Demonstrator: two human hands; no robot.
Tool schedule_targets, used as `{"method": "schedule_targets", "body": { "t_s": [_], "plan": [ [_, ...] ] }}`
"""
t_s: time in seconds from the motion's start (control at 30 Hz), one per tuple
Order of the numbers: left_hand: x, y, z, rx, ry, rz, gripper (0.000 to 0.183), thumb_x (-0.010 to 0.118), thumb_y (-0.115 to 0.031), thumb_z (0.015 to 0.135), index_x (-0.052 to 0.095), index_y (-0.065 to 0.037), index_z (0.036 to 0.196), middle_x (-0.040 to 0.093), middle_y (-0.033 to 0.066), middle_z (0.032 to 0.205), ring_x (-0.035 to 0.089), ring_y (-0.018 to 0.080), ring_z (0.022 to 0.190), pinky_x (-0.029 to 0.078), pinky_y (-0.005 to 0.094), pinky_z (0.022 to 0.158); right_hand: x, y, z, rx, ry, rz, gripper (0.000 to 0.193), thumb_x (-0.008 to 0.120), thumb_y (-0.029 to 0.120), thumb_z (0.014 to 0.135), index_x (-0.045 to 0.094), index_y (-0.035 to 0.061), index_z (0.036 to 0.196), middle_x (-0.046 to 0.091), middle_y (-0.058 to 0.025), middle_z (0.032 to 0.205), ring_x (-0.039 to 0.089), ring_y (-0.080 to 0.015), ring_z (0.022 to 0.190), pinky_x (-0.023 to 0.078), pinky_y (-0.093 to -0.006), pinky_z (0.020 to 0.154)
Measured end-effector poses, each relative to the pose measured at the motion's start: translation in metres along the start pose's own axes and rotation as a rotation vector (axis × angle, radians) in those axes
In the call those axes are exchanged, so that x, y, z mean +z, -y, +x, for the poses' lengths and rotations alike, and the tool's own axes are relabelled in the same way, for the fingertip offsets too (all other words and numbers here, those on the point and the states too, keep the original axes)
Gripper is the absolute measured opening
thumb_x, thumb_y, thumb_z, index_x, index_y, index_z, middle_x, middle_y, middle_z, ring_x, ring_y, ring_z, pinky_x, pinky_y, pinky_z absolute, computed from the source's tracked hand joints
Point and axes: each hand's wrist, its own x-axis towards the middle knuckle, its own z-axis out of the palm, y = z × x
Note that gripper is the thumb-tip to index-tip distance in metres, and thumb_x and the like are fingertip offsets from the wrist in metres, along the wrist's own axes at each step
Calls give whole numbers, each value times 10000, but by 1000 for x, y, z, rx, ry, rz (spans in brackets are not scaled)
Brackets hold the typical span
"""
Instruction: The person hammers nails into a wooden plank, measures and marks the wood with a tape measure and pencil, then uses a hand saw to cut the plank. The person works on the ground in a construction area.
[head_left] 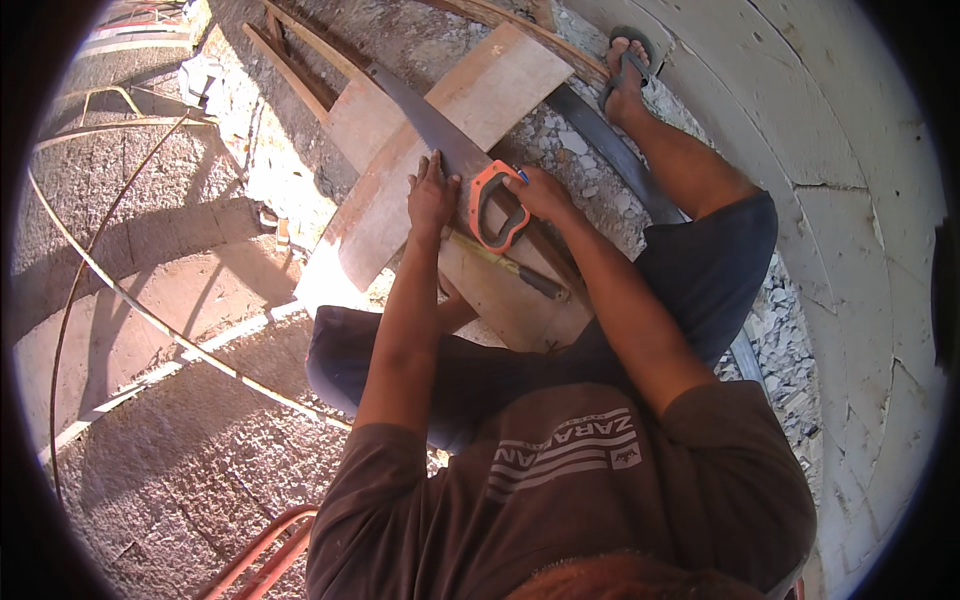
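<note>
A handsaw (437, 130) with an orange-and-grey handle (487, 205) lies slantwise across a pale wooden board (385, 195). My left hand (433, 196) rests flat beside the blade, fingers extended, their tips at its edge. To the right of the handle, my right hand (543, 192) pinches a small blue pen-like thing (521, 175), mostly covered by the fingers. Below the saw handle lies a slim tool with a yellow-green bar and a dark grip (541, 281); its kind is unclear.
Another board (362, 122) crosses underneath. Wooden battens (290, 70) lie at the far left, and a dark metal bar (615, 150) runs over rubble (572, 140) at right. Bent rods (130, 300) arch at left. A concrete wall (850, 250) stands at right.
</note>
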Motion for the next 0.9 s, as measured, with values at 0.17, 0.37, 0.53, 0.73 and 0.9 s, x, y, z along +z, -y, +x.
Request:
{"method": "schedule_targets", "body": {
  "t_s": [0.17,0.37,0.53,0.73,0.9],
  "plan": [
    [-1,1,1,61,-13,29,692,582,-401,936,343,-137,1529,362,229,1542,362,434,1404,251,463,1197,2,-1,0,-10,-23,-8,430,571,462,934,661,85,1118,688,-177,1001,653,-368,972,488,-459,846],
    [-2,-1,-1,64,-24,54,679,578,-370,939,351,-101,1520,373,257,1524,384,392,1401,238,470,1201,8,-2,-1,4,-65,8,466,576,472,930,657,49,1110,685,-185,1027,658,-357,985,491,-449,853],
    [0,4,1,90,-33,10,671,590,-323,934,355,-76,1512,387,265,1511,390,376,1402,233,472,1202,10,1,-5,20,-7,48,485,585,485,921,657,35,1087,690,-189,974,668,-357,954,497,-451,826],
    [9,17,8,122,-49,18,711,564,-438,913,341,-160,1529,358,188,1555,351,506,1385,364,501,1126,0,6,-7,1,20,67,474,584,481,920,660,36,1064,691,-193,933,672,-359,927,500,-447,812],
    [12,20,8,117,-50,14,709,563,-430,913,343,-154,1528,359,191,1555,346,506,1388,356,503,1130,-3,10,-10,7,25,57,451,562,443,909,672,43,1087,703,-185,978,668,-362,973,492,-452,852]
  ]
}}
